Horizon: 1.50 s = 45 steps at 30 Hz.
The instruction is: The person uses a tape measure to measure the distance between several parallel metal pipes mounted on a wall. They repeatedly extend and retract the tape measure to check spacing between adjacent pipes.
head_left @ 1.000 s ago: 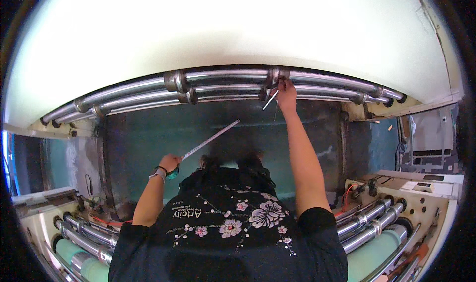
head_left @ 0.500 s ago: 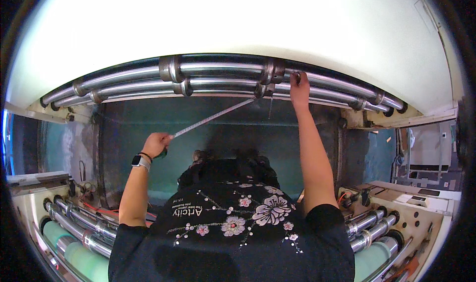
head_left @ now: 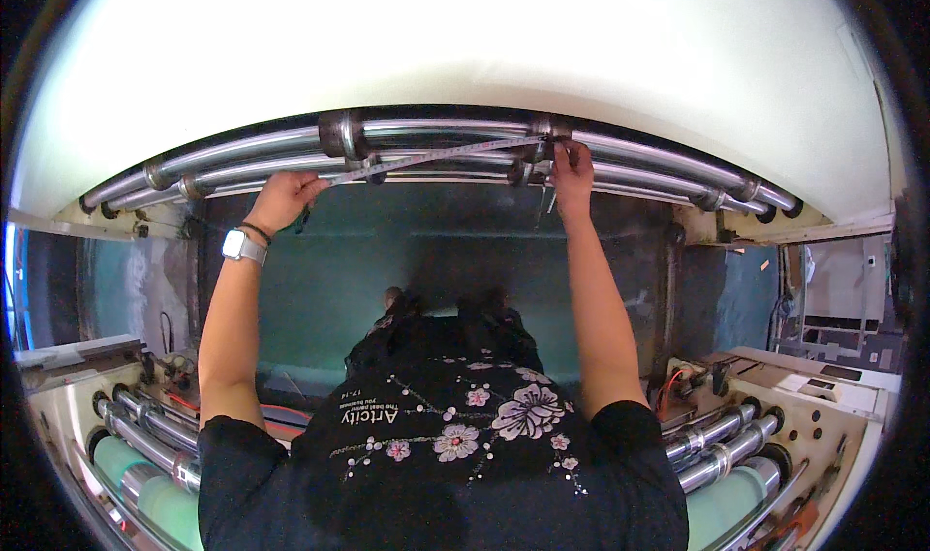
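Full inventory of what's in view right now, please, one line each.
panel: one, white, top
shafts: at least two, silver, across below panel
collars: several, dark and metallic, on shafts
measuring tape: one, white, stretching across the shafts
slim rod: one, pale, right of centre below shafts; kind unclear
green rollers: two, lower left and right
lower shafts: several, silver, beside green rollers
tubing: two stretches, orange-red, lower left and right
floor: one, green-grey, centre
watch: one, pale, left wrist
shirt: one, black with pale flowers, lower centre
left grip: one, bare, holding tape's left end
right grip: one, bare, at tape's right end; pinch unclear
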Each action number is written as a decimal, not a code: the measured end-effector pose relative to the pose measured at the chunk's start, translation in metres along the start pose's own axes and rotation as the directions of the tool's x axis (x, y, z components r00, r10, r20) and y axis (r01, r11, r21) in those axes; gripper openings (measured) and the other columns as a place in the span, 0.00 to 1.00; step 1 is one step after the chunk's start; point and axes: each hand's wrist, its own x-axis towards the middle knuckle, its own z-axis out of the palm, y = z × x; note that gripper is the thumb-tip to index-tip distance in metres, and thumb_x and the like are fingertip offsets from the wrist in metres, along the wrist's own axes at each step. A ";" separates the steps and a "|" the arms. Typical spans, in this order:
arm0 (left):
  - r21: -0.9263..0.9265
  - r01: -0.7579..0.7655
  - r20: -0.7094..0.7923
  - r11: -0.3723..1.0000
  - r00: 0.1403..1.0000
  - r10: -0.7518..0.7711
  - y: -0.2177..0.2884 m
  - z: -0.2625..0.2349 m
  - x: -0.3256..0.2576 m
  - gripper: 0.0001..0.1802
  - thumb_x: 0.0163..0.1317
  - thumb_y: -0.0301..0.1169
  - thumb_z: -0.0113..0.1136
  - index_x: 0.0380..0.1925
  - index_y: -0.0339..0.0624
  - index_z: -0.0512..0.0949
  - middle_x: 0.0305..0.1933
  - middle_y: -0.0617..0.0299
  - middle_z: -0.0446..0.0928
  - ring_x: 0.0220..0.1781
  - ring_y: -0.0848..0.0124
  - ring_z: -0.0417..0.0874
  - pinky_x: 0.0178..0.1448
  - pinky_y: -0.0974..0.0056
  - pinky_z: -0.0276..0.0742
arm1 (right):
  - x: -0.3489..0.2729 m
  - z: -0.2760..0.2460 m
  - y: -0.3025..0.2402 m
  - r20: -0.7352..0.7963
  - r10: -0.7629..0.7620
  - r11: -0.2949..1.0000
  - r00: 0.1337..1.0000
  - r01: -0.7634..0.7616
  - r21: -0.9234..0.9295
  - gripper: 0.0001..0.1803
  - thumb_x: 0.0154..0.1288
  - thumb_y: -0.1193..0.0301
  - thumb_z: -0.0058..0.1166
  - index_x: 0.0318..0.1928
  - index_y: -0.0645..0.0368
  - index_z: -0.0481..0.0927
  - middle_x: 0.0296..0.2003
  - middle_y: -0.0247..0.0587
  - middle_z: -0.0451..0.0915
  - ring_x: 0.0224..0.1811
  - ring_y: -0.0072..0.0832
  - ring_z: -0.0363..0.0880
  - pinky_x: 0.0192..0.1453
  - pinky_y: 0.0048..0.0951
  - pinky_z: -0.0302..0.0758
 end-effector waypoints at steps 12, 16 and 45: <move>0.073 -0.156 0.062 0.985 0.986 0.152 -0.028 -0.018 0.059 0.19 0.59 0.43 0.49 0.21 0.39 0.75 0.18 0.54 0.73 0.24 0.58 0.75 0.31 0.59 0.68 | -0.002 0.042 0.012 -0.314 -0.052 0.991 0.948 0.088 0.103 0.05 0.59 0.71 0.51 0.33 0.57 0.71 0.28 0.28 0.72 0.23 0.13 0.61 0.23 0.15 0.59; 0.040 -0.208 0.094 0.977 0.975 0.203 -0.037 -0.017 0.072 0.20 0.59 0.43 0.49 0.17 0.39 0.72 0.17 0.55 0.72 0.24 0.58 0.75 0.31 0.58 0.68 | -0.004 0.049 0.003 -0.389 -0.055 0.966 0.920 0.148 0.213 0.05 0.58 0.71 0.53 0.30 0.56 0.71 0.28 0.29 0.73 0.19 0.13 0.61 0.16 0.16 0.55; 0.124 -0.329 -0.011 0.936 0.943 0.333 -0.069 0.003 0.096 0.21 0.56 0.48 0.50 0.20 0.42 0.77 0.22 0.53 0.75 0.29 0.55 0.75 0.34 0.56 0.70 | 0.002 0.060 0.023 -0.488 -0.237 0.964 0.840 0.264 -0.012 0.11 0.60 0.68 0.52 0.33 0.64 0.69 0.29 0.37 0.72 0.30 0.21 0.66 0.34 0.24 0.69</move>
